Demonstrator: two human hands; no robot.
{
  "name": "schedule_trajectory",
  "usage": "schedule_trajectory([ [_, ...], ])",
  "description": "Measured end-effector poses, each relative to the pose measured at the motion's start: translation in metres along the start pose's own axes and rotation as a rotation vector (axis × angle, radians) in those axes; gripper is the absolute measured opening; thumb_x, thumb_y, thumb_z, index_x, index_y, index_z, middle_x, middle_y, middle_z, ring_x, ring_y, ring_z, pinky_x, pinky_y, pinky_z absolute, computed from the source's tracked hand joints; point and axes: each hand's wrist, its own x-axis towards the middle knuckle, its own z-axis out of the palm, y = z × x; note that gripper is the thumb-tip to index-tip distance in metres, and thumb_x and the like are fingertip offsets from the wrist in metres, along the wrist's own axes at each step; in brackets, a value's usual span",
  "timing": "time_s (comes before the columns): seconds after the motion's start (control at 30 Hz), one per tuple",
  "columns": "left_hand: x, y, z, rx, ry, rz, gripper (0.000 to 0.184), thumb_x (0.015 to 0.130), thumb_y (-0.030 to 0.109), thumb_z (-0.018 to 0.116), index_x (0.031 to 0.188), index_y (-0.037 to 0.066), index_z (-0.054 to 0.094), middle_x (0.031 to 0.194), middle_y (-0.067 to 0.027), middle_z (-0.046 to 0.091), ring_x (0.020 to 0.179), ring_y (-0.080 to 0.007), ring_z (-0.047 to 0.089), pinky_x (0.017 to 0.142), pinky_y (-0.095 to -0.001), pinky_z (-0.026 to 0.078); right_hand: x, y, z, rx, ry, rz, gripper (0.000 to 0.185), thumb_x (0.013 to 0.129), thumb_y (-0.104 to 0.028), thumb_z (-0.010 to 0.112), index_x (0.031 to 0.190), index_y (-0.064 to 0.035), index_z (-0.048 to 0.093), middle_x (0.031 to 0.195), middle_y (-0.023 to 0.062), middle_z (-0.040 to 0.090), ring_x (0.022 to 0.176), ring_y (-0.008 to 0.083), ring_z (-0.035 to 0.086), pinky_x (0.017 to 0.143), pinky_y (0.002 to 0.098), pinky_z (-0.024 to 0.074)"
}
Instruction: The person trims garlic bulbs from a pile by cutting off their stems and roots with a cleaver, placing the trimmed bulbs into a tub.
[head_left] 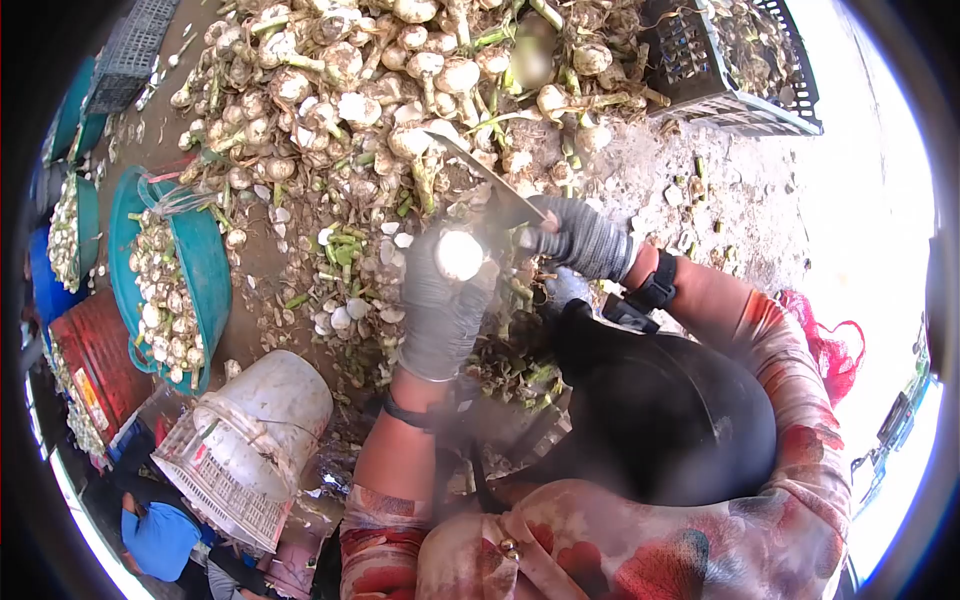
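My left hand [441, 312], in a grey glove, is closed around a garlic bulb [460, 256] whose pale, cut-looking face points up. My right hand [588, 238], in a striped grey glove, grips a knife [488, 178]. The blade slants up and left from the fist, just above the bulb; whether it touches the bulb I cannot tell. Beyond both hands lies a large heap of garlic with stems [330, 90], dirt still on many bulbs. Green stem cuttings [342, 250] and pale trimmings are scattered on the ground left of my left hand.
A teal basin [205, 275] of trimmed garlic stands at left, near a red tub [100, 345]. A white bucket [285, 400] lies tilted at lower left. Another person in a blue top [160, 540] is beyond it. A black crate [695, 75] stands at upper right.
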Motion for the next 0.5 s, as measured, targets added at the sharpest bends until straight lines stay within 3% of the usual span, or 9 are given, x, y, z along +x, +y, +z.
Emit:
schedule_trajectory([
  [0.07, 0.016, -0.014, 0.003, 0.563, 0.01, 0.489, 0.061, 0.079, 0.015, 0.072, 0.129, 0.004, 0.039, 0.116, -0.0092, 0.048, 0.11, -0.0187, 0.047, 0.094, -0.0358, 0.043, 0.004, -0.053, 0.004, 0.194, -0.124, 0.113, 0.046, 0.086, -0.041, 0.069, 0.112, -0.0037, 0.063, 0.098, 0.0087, 0.068, 0.092, 0.015, 0.061, 0.082, 0.0328, 0.0486],
  [0.1, 0.01, -0.009, 0.009, 0.559, 0.003, 0.483, 0.061, 0.079, 0.015, 0.072, 0.129, 0.004, 0.039, 0.116, -0.0092, 0.048, 0.11, -0.0187, 0.047, 0.094, -0.0358, 0.043, 0.008, -0.05, 0.007, 0.143, -0.116, 0.045, 0.046, 0.086, -0.041, 0.069, 0.114, -0.0043, 0.062, 0.098, 0.0092, 0.068, 0.093, 0.017, 0.062, 0.083, 0.0331, 0.0483],
  [0.17, -0.001, 0.004, 0.021, 0.072, 0.265, 0.219, 0.06, 0.078, 0.015, 0.074, 0.128, 0.004, 0.042, 0.121, -0.0093, 0.047, 0.117, -0.0211, 0.045, 0.096, -0.0391, 0.042, 0.019, -0.036, 0.012, 0.091, -0.108, -0.033, 0.046, 0.086, -0.04, 0.069, 0.115, -0.0049, 0.061, 0.098, 0.0096, 0.068, 0.094, 0.019, 0.062, 0.084, 0.0333, 0.048],
  [0.23, 0.0, 0.0, 0.017, -0.385, 0.263, 0.042, 0.056, 0.079, 0.019, 0.074, 0.126, 0.003, 0.048, 0.118, -0.0095, 0.053, 0.115, -0.0243, 0.05, 0.098, -0.0421, 0.041, 0.024, -0.022, 0.013, -0.164, -0.037, -0.372, 0.047, 0.084, -0.038, 0.07, 0.116, -0.0058, 0.059, 0.101, 0.0117, 0.066, 0.097, 0.025, 0.063, 0.086, 0.0345, 0.0479],
  [0.3, 0.015, -0.015, 0.001, -0.943, -0.222, -0.209, 0.047, 0.083, 0.021, 0.07, 0.122, 0.002, 0.053, 0.112, -0.0106, 0.06, 0.11, -0.0278, 0.055, 0.098, -0.0426, 0.042, 0.014, -0.037, 0.014, -0.131, -0.112, -0.193, 0.046, 0.081, -0.036, 0.072, 0.114, -0.007, 0.059, 0.104, 0.0132, 0.063, 0.099, 0.0301, 0.062, 0.087, 0.0368, 0.048],
  [0.37, 0.019, -0.058, 0.0, -0.894, -0.291, -0.108, 0.041, 0.089, 0.024, 0.065, 0.121, 0.002, 0.054, 0.109, -0.0134, 0.062, 0.107, -0.0278, 0.058, 0.097, -0.0419, 0.043, 0.01, -0.045, 0.014, -0.375, -0.142, -0.254, 0.044, 0.079, -0.036, 0.072, 0.11, -0.0077, 0.059, 0.106, 0.0129, 0.061, 0.099, 0.0308, 0.061, 0.084, 0.0387, 0.0488],
  [0.4, 0.017, -0.063, 0.0, -0.485, -0.148, -0.055, 0.037, 0.091, 0.024, 0.063, 0.12, 0.001, 0.055, 0.109, -0.0135, 0.062, 0.107, -0.027, 0.058, 0.097, -0.0409, 0.044, 0.012, -0.034, 0.012, -0.375, -0.052, -0.397, 0.043, 0.08, -0.039, 0.07, 0.11, -0.0098, 0.06, 0.103, 0.0121, 0.061, 0.098, 0.033, 0.061, 0.083, 0.0398, 0.0491],
  [0.47, 0.014, -0.067, 0.002, -0.252, 0.127, -0.171, 0.03, 0.095, 0.022, 0.058, 0.114, 0.0, 0.059, 0.102, -0.0109, 0.063, 0.1, -0.0242, 0.058, 0.093, -0.037, 0.046, 0.008, -0.036, -0.003, -0.432, -0.088, -0.36, 0.043, 0.081, -0.04, 0.069, 0.11, -0.01, 0.06, 0.103, 0.0129, 0.062, 0.098, 0.0338, 0.061, 0.082, 0.0406, 0.0494],
  [0.5, 0.013, -0.052, 0.0, -0.254, 0.123, -0.173, 0.03, 0.095, 0.022, 0.058, 0.114, 0.0, 0.059, 0.102, -0.0109, 0.063, 0.1, -0.0242, 0.058, 0.093, -0.037, 0.046, 0.006, -0.039, -0.008, -0.483, -0.128, -0.325, 0.042, 0.082, -0.041, 0.067, 0.11, -0.0103, 0.06, 0.104, 0.0136, 0.062, 0.097, 0.0345, 0.061, 0.081, 0.0413, 0.0497],
])
